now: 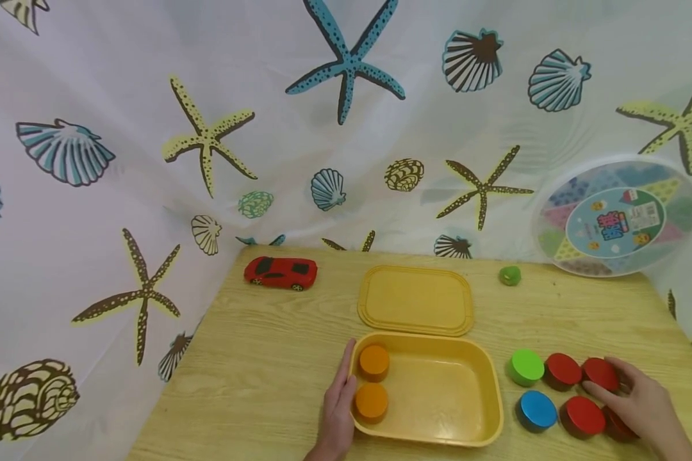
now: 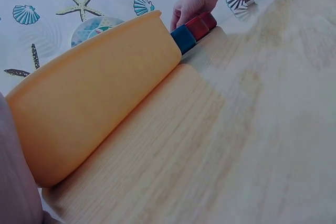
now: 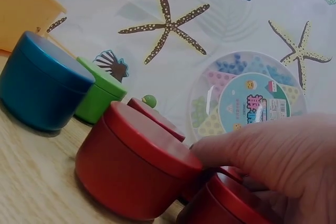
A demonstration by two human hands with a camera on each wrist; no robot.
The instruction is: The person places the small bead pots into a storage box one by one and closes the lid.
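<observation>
A yellow plastic tub [image 1: 438, 442] sits on the table with two round orange tins [image 1: 374, 362] along its left side. My left hand [image 1: 337, 410] rests against the tub's left wall, fingers straight along the outside. To the right of the tub, my right hand [image 1: 642, 400] grips a red tin [image 1: 600, 373] in the back row between thumb and fingers. Beside it in that row are another red tin [image 1: 562, 371] and a green tin [image 1: 526, 367]. The front row has a blue tin [image 1: 536, 410], a red tin [image 3: 136, 163] and one more red tin [image 3: 228, 203], partly hidden under my right hand.
Behind the tub lies a flat yellow lid [image 1: 415, 301]. A red toy car [image 1: 280, 273] stands at the back left, and a small green object [image 1: 510, 276] at the back right. A round, clear-rimmed package [image 1: 616, 218] leans against the shell-and-starfish curtain [image 1: 300, 147].
</observation>
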